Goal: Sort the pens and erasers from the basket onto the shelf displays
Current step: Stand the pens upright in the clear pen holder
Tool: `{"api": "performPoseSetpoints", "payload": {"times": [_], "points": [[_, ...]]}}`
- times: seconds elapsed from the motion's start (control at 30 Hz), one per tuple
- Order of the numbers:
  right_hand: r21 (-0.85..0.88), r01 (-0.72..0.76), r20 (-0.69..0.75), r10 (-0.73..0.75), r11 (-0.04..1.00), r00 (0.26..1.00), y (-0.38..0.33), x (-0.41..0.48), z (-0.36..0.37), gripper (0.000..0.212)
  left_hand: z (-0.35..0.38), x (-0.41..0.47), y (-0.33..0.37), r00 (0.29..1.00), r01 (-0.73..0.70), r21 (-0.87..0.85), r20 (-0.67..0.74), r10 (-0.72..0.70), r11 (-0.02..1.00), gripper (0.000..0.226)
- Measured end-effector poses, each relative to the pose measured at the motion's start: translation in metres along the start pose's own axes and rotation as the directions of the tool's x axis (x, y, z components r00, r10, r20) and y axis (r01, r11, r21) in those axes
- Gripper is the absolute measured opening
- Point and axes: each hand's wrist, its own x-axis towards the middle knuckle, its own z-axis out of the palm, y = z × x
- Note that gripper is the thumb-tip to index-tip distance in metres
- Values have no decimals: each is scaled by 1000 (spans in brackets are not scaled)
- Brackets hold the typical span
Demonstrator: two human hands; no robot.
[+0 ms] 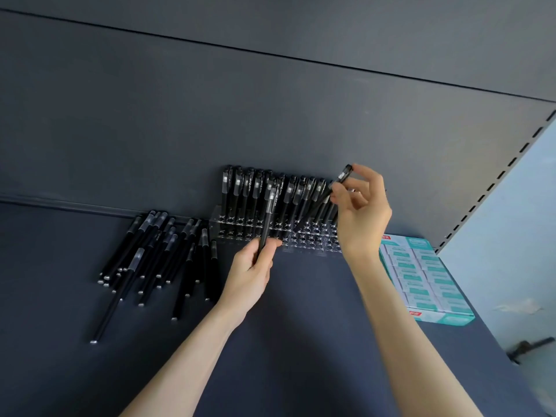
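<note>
Left hand (251,270) pinches 1 slim black pen (268,219) upright before the clear acrylic hole-rack (272,233) on the dark grey shelf (301,326); right hand (358,210) grips a second black pen (338,185), tilted over the rack's right end; loose black pens (156,257) lie heaped left; teal eraser box (421,275) sits right.

The right hand (358,203) covers the right end of the pen rack (240,233). Print on the eraser boxes (421,275) is unreadably small.
</note>
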Motion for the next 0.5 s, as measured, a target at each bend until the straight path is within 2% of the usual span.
{"api": "performPoseSetpoints", "payload": {"times": [0.2, 0.5], "points": [[-160, 154, 29, -151, 975, 988, 7, 12, 9, 29, 1, 1, 1, 999, -9, -43, -47, 7, 999, 34], [-286, 235, 142, -202, 929, 969, 26, 3, 19, 27, 0, 2, 2, 999, -13, -37, -54, 11, 999, 35]]}}
